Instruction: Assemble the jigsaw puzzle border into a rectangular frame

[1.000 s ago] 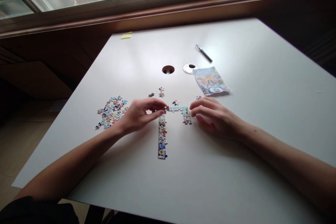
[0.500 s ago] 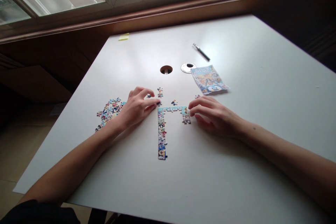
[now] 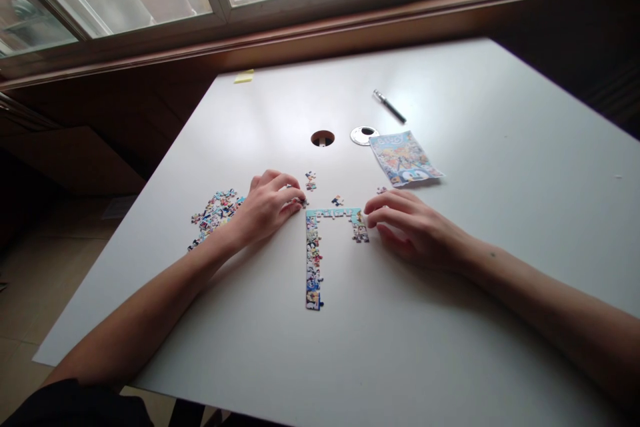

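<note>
An assembled strip of jigsaw puzzle border [image 3: 313, 260] lies on the table, with a left side, a top edge and a short right side. Beyond its top left corner, my left hand [image 3: 273, 203] has thumb and fingertips closed on a small puzzle piece [image 3: 305, 202], partly hidden by the fingers. My right hand [image 3: 417, 220] rests beside the top right corner, fingers bent and apart, fingertips touching or nearly touching the border's edge; no piece shows in it. Loose pieces [image 3: 311, 180] and another dark piece [image 3: 337, 201] lie just beyond the border.
A heap of loose puzzle pieces [image 3: 217, 213] sits left of my left hand, partly behind it. Farther back are a picture sheet [image 3: 407, 157], a pen [image 3: 390, 107], a round cable hole [image 3: 323, 138], its metal cover [image 3: 362, 136] and a yellow sticky note [image 3: 244, 76].
My left fingers have drawn together on the small piece near the top left corner. My right hand stays beside the border. The whole view has shifted slightly.
</note>
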### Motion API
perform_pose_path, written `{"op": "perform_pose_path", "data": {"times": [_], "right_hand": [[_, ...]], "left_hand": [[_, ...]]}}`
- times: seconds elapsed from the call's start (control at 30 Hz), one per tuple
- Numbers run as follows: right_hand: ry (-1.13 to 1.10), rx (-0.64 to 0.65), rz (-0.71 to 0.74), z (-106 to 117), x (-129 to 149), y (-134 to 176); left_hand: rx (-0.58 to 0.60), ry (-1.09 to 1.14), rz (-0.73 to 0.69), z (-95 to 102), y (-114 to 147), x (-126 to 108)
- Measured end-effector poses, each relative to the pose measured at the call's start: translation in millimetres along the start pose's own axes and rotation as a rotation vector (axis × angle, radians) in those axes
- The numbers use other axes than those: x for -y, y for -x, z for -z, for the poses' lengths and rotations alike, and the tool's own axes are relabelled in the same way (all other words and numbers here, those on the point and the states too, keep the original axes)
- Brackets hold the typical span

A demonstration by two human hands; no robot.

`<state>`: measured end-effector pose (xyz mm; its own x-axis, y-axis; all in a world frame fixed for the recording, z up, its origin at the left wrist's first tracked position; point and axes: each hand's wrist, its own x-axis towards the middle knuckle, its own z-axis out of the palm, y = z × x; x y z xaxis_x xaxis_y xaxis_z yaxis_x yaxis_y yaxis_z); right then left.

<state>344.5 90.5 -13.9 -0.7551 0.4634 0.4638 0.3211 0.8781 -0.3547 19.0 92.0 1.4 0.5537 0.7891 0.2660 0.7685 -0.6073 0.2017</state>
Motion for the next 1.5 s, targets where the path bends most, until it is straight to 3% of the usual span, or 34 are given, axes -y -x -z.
{"op": "perform_pose_path", "data": {"times": [0.2, 0.43, 0.57, 0.67, 0.77, 1.0, 1.5], "right_hand": [[-0.009, 0.002, -0.015, 0, 0, 0], [-0.004, 0.005, -0.014, 1, 0, 1], [-0.002, 0.002, -0.007, 0, -1, 1], [-0.006, 0.000, -0.011, -1, -2, 1], [0.001, 0.003, -0.018, -1, -2, 1], [0.022, 0.015, -0.018, 0, -1, 2], [0.021, 0.024, -0.014, -1, -1, 2]], "left_hand": [[0.055, 0.090, 0.059, 0.1, -1, -2], [-0.004, 0.155, 0.046, 0.1, -2, -4], [-0.046, 0.582, 0.079, 5.7, -6, -9], [0.009, 0.998, 0.193, 8.3, -6, -21], [0.030, 1.180, 0.293, 8.0, -3, -34], [-0.096, 1.137, 0.305, 8.7, 0, -44], [-0.109, 1.076, 0.270, 4.2, 1, -37]]}}
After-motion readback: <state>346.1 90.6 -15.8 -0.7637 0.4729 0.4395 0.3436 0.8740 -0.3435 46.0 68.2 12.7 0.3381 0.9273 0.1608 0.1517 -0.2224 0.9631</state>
